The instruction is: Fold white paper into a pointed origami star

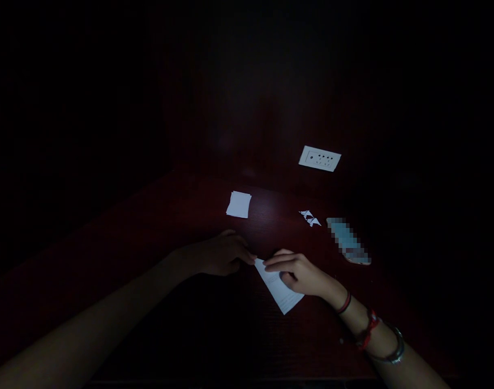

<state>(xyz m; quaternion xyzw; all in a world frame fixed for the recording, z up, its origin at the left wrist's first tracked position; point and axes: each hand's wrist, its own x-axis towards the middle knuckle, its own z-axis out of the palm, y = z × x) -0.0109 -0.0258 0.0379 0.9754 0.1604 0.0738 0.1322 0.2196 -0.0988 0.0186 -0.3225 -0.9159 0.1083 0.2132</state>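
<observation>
Looking down through the head camera at a dim, dark red table (182, 216). Pinching the top corner of a white paper sheet (280, 292) with the left hand (220, 254), fingertips drawn narrow on the edge, as far as the gloom allows. Pressing that sheet flat with the right hand (299, 273), fingers loosely spread over it, gripping nothing. Lying slantwise between both hands, seemingly mid-fold, with the crease unfinished. Behind to the right, small folded pieces (310, 218), apparently finished, near a phone (348, 241). Further back, well apart, a stack of plain sheets (239, 205), seemingly not yet folded. Beyond, a wall socket (320, 158).
</observation>
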